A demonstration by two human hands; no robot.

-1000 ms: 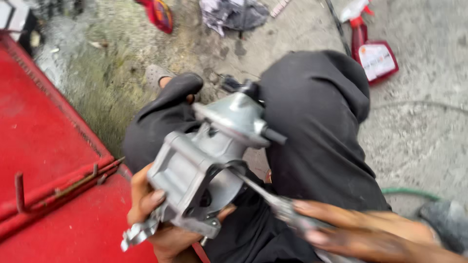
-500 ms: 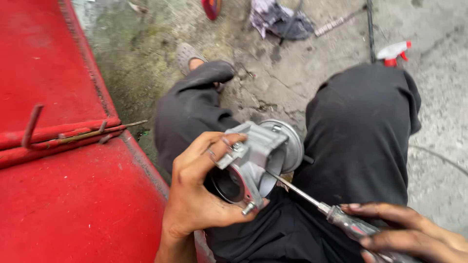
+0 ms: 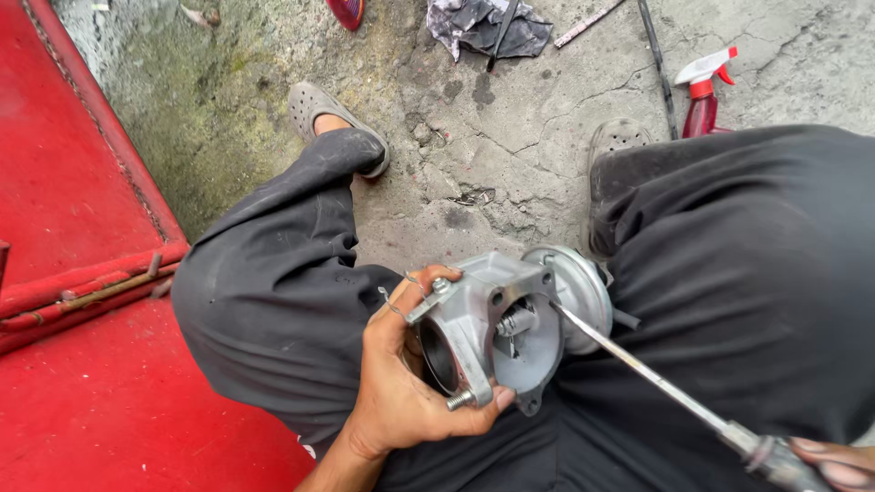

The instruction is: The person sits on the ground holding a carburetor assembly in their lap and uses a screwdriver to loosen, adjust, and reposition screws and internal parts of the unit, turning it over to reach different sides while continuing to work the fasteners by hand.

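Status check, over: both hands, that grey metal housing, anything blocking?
Left hand grips grey metal housing. Right hand holds screwdriver, tip at housing's opening. Nothing in the way.

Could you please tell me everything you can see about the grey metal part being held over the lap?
The grey metal part looks like cast aluminium, dull and slightly grimy. It has a round bore facing the camera's left, a flanged plate with a bolt at its lower edge, a small spring-like mechanism in an open recess, and a round domed canister behind. The left hand grips it from below; the screwdriver, held by the right hand, reaches into the recess.
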